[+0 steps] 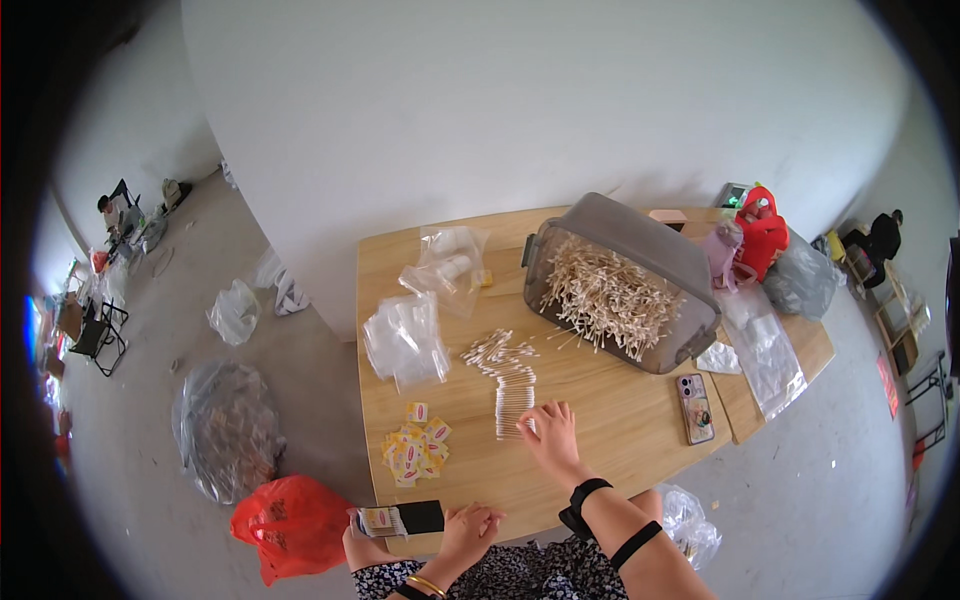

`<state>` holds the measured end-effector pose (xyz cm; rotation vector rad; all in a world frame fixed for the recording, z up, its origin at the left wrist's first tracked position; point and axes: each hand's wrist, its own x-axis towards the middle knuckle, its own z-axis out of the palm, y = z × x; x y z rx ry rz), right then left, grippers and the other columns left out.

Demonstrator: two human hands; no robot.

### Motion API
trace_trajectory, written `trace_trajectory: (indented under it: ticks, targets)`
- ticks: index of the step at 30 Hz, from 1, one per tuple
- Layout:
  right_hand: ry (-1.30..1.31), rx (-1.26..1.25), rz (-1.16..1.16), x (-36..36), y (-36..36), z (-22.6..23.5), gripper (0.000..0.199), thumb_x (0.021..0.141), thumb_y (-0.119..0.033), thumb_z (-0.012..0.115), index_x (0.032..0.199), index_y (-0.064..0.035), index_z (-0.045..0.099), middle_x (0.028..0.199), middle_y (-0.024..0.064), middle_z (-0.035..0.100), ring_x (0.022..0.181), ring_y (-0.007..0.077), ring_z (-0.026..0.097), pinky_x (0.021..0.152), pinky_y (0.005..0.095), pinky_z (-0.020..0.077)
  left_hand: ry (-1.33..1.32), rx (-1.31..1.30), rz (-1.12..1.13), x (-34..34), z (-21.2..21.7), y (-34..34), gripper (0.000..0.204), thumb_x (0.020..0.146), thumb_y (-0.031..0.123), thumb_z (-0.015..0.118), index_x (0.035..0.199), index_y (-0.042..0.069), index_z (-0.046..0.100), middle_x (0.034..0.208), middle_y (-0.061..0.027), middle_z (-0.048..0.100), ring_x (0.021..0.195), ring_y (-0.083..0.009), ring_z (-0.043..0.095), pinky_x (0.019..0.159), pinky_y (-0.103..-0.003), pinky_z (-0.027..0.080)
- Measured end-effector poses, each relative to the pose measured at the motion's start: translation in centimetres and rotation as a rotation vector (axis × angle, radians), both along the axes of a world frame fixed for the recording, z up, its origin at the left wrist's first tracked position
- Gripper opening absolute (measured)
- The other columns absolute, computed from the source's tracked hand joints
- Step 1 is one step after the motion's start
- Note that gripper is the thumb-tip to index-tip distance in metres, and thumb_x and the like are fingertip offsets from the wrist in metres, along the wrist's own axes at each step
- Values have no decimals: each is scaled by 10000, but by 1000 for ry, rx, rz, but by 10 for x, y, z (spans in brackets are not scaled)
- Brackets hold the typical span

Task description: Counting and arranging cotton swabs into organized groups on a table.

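Note:
A row of white cotton swabs [515,402] lies side by side on the wooden table, with a looser scatter at its far end. My right hand [552,437] reaches over the row's near end, thumb and forefinger pinched at the tips of the swabs. At the front edge my left hand [467,532] is closed, its fingers curled together; whatever is in them is hidden. Beside it lies a black flat piece [422,517], with a packet of swabs [379,520] showing a yellow and white label at its left end. Small yellow and white labels [413,455] are heaped to the left.
A grey plastic bin [610,215] lies tipped, full of loose cotton swabs [605,295]. Clear plastic bags [408,340] are at the left, a phone [696,409] at the right. A red bag [293,525] sits beside the table. Two other people are far off.

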<state>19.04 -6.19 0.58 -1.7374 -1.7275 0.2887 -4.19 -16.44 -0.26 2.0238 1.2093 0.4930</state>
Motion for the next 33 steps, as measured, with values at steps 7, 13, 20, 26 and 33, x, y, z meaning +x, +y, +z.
trace_trajectory:
  ticks: [7, 13, 20, 26, 33]
  targets:
    - [-108, -25, 19, 1, 26, -10, 74, 844, -148, 692, 913, -175, 702, 1125, 39, 570, 1122, 306, 498, 924, 449, 406, -28, 35, 7, 3, -2, -2, 120, 907, 180, 613, 931, 186, 730, 800, 29, 648, 773, -164, 639, 801, -390, 384]
    - [-139, -23, 9, 0, 27, -16, 84, 841, -135, 685, 888, -196, 717, 1122, 30, 568, 1120, 306, 498, 911, 451, 403, -31, 57, 18, 5, -1, -1, 116, 909, 175, 613, 941, 196, 723, 789, 45, 649, 738, -173, 636, 799, -385, 389]
    - [-146, -10, 38, 0, 9, -15, 133, 846, -112, 680, 891, -224, 737, 1081, 2, 575, 1086, 295, 515, 897, 456, 418, -14, 178, 63, 18, 26, 26, 313, 884, 198, 644, 1182, 103, 623, 1162, -97, 599, 1106, -313, 548, 955, -470, 389]
    - [-136, -45, 70, -5, -14, -7, 139, 855, -112, 677, 940, -201, 741, 1119, 14, 585, 1105, 297, 518, 903, 449, 423, 211, 339, -17, 51, 9, 57, 663, 936, 340, 604, 1474, 22, 382, 1512, -183, 382, 1433, -363, 314, 1172, -542, 222]
    - [64, -37, -34, 20, -41, -3, 390, 877, -180, 685, 1257, -108, 629, 1341, 89, 558, 1265, 327, 488, 1053, 475, 386, 558, 379, -152, 68, -10, 82, 809, 1005, 534, 409, 1559, -25, 225, 1636, -172, 219, 1538, -326, 132, 1233, -559, 33]
